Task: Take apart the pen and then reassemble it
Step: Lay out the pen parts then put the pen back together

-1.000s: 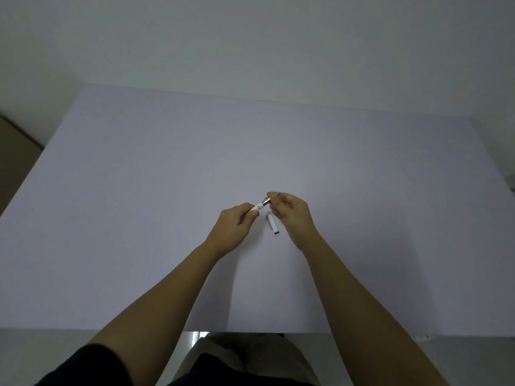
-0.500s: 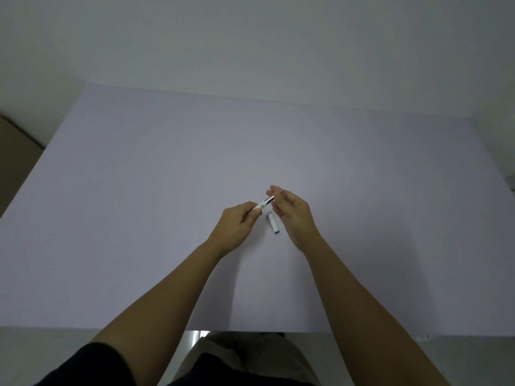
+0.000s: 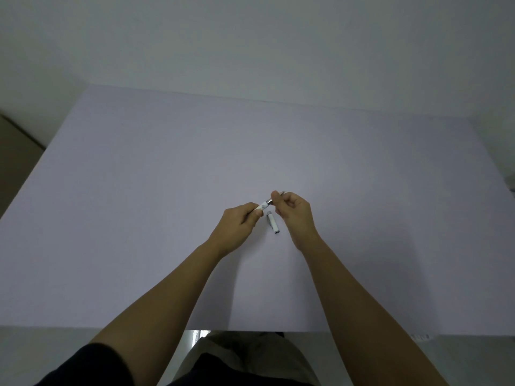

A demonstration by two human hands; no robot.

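A white pen body (image 3: 264, 205) with a silver front section is held just above the table, slanting up to the right. My left hand (image 3: 239, 224) grips its white rear end. My right hand (image 3: 292, 211) pinches the silver tip end between thumb and forefinger. The pen's white cap (image 3: 273, 222) lies loose on the table just below the pen, between my two hands. Most of the pen's barrel is hidden inside my left fist.
The table is covered by a pale lilac sheet (image 3: 167, 190) that reaches a white wall at the back. Its near edge runs just above my lap. A brown floor strip shows at the far left.
My right hand's fingers have closed back onto the pen's silver tip after being looser half a second ago. The left hand and the cap have stayed in place.
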